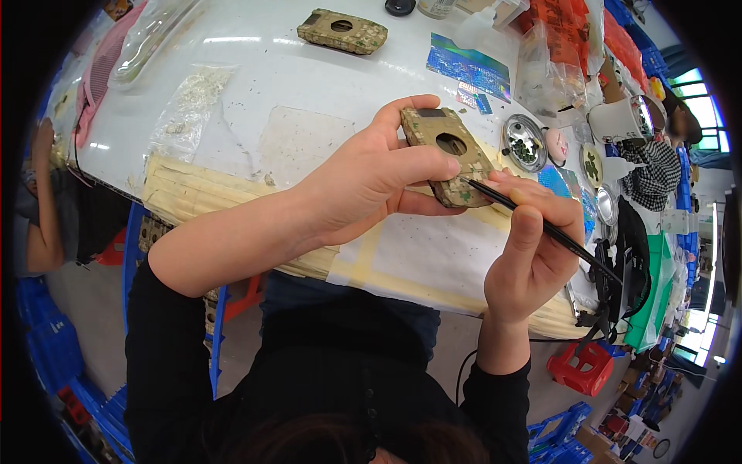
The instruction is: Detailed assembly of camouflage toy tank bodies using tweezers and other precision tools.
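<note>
Above the white desk (309,85), left hand (363,182) gripped a partly gem-covered tan rectangular case (448,155); right hand (533,251) pinched a thin black stick (541,224) against its near edge.

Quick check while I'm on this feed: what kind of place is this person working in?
Probably a small craft or assembly workshop. The left hand holds a camouflage-patterned case while the right hand works it with a thin black tool. Metal dishes of small pieces and iridescent sheets cover the white worktable.
</note>
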The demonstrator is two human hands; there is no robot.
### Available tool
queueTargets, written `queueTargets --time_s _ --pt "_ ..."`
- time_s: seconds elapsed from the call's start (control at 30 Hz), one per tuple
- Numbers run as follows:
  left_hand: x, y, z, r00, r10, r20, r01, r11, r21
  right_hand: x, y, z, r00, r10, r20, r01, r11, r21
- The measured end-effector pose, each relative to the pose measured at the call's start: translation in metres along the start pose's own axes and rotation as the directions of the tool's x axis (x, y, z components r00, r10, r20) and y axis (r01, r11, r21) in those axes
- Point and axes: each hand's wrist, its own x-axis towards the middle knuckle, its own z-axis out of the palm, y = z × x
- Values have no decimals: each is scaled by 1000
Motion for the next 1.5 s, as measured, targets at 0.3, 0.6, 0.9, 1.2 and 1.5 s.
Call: queueTargets --time_s 0.3,0.6,0.9,1.2,1.5 --pt "0 -1 -1 999 12 35 -11 999 -44 -2 2 -3 999 36 -29 -32 991 130" --pt "-1 -3 -1 1000 14 16 -14 999 -33 -2 3 -2 999 30 -30 -26 990 135" --pt "0 -4 -4 999 20 34 -19 999 -35 -1 3 -1 1000 -6 -7 6 1000 28" --pt "-1 -4 -3 999 27 37 -26 999 -30 -1 2 -1 1000 -22 6 22 999 -36" --pt "0 -4 -4 999 20 39 -19 999 -35 -2 2 -1 1000 -21 4 21 999 -24"
